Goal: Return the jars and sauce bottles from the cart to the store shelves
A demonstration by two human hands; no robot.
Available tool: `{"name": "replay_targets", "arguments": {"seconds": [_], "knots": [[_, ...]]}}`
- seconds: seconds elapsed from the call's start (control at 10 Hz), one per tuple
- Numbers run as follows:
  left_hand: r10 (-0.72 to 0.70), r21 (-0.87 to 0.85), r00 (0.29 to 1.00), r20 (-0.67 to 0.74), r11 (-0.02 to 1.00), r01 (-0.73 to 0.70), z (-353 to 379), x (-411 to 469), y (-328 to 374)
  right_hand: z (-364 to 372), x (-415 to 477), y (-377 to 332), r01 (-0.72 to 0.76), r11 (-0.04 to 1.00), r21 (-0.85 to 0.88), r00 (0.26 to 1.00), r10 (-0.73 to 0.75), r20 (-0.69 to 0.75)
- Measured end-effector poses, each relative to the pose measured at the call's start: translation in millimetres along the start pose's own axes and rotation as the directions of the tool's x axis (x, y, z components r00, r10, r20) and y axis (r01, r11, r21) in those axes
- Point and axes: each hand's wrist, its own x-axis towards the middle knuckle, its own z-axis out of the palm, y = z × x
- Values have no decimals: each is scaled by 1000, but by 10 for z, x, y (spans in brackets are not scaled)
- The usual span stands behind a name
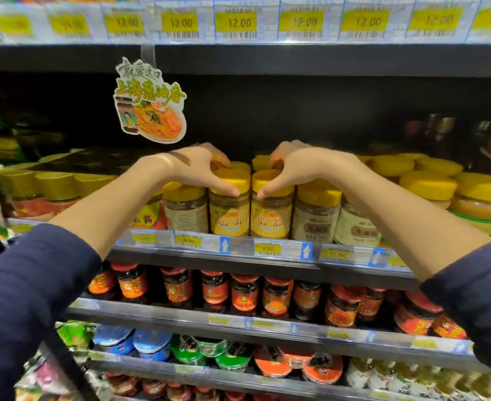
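Two yellow-lidded jars with yellow labels stand side by side at the front of the middle shelf (267, 257). My left hand (198, 169) wraps the lid of the left jar (229, 215), thumb on the front of the lid. My right hand (293, 169) grips the lid of the right jar (271, 217) the same way. Both jars rest upright on the shelf, touching each other. Dark blue sleeves cover both forearms lower down. No cart is visible.
More yellow-lidded jars (429, 183) fill the same shelf to the right, gold-lidded jars (56, 183) to the left. A paper promo tag (148, 105) hangs above. Red-lidded sauce jars (244, 293) line the shelf below, with foil-topped tubs (151, 342) under them.
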Motion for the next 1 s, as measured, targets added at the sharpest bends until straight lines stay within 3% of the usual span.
{"name": "replay_targets", "arguments": {"seconds": [0.6,0.8,1.0], "knots": [[39,-88,999,-8,995,-40,76,28,-93,39,-5,-4,24,999,23,999,-23,-23],[6,-112,1000,-27,994,-9,118,-86,-28,132,-156,4,58,998,-28,993,-61,-106],[101,225,970,-220,973,-50,313,-490,174,222,-527,-47,106,973,-205,970,-147,-193]]}}
